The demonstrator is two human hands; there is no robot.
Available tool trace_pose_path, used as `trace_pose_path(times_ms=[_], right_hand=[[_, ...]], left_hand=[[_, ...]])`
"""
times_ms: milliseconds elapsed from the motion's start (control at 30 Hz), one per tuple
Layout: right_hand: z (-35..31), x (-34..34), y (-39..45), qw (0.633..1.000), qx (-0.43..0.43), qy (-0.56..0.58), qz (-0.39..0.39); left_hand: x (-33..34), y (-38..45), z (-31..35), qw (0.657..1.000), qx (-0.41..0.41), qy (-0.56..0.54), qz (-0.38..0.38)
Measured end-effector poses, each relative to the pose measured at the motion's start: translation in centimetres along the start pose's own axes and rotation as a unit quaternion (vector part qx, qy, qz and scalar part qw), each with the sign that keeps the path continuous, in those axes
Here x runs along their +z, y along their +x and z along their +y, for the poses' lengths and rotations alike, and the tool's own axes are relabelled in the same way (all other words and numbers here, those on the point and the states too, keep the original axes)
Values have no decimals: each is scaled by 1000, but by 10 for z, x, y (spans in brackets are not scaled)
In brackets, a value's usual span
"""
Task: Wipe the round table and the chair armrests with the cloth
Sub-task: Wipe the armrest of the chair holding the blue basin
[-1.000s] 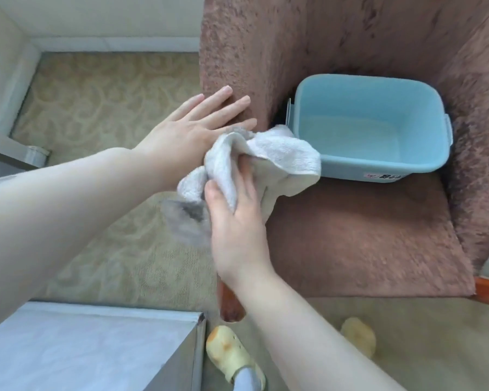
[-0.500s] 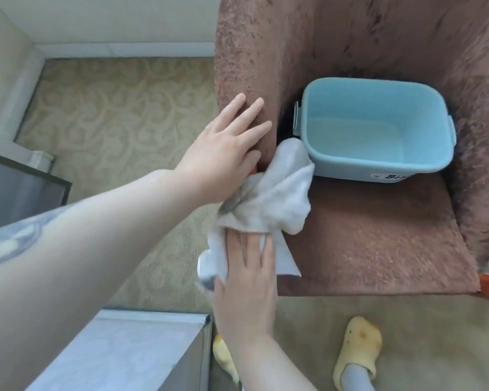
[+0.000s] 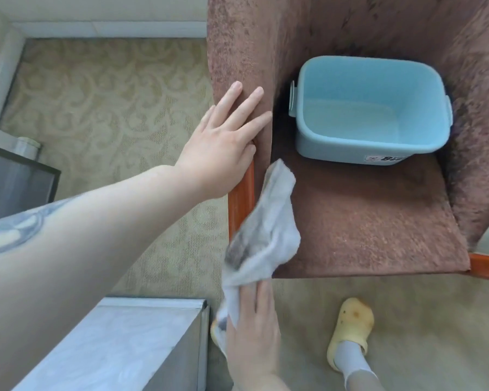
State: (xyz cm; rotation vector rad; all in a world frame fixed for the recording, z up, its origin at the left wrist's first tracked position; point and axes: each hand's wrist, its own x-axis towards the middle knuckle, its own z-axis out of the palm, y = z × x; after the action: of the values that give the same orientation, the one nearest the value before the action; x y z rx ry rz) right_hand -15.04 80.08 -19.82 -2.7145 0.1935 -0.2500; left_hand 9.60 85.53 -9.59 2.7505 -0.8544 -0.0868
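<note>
A brown plush armchair (image 3: pixel 364 227) fills the right side. Its left armrest (image 3: pixel 239 198) has an orange wooden front part running toward me. My left hand (image 3: pixel 223 142) lies flat on the padded top of that armrest, fingers spread, holding nothing. My right hand (image 3: pixel 251 325) grips the lower end of a white, grey-stained cloth (image 3: pixel 266 232). The cloth drapes over the wooden armrest's front end and hangs along the seat edge. The round table is out of view.
A light blue plastic basin (image 3: pixel 370 108) with a little water stands on the chair seat. A grey-white cabinet top (image 3: pixel 110 348) sits at the lower left, a dark unit (image 3: pixel 14 182) at far left. Patterned beige carpet surrounds the chair. A yellow clog (image 3: pixel 350 325) is at bottom right.
My right hand has drawn the cloth down the armrest toward me, from the padded part to the wooden front end. My left hand stayed resting on the armrest top.
</note>
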Motion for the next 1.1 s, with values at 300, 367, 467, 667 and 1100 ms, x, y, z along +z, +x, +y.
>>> trace_pose_path(times_ms=[300, 367, 467, 667, 1100], right_hand=[[-20, -6, 100, 985, 71, 157, 23], [-12, -1, 64, 952, 133, 276, -7], [-13, 2, 13, 750, 418, 510, -40], [3, -2, 76, 400, 722, 552, -114], [7, -248, 234, 734, 366, 558, -128]], left_hand=[[12, 2, 4, 999, -16, 12, 35], [10, 2, 3, 999, -17, 8, 33], [10, 0, 3, 999, -16, 10, 27], [8, 2, 3, 1000, -17, 6, 24], [-47, 21, 7, 996, -44, 18, -72]])
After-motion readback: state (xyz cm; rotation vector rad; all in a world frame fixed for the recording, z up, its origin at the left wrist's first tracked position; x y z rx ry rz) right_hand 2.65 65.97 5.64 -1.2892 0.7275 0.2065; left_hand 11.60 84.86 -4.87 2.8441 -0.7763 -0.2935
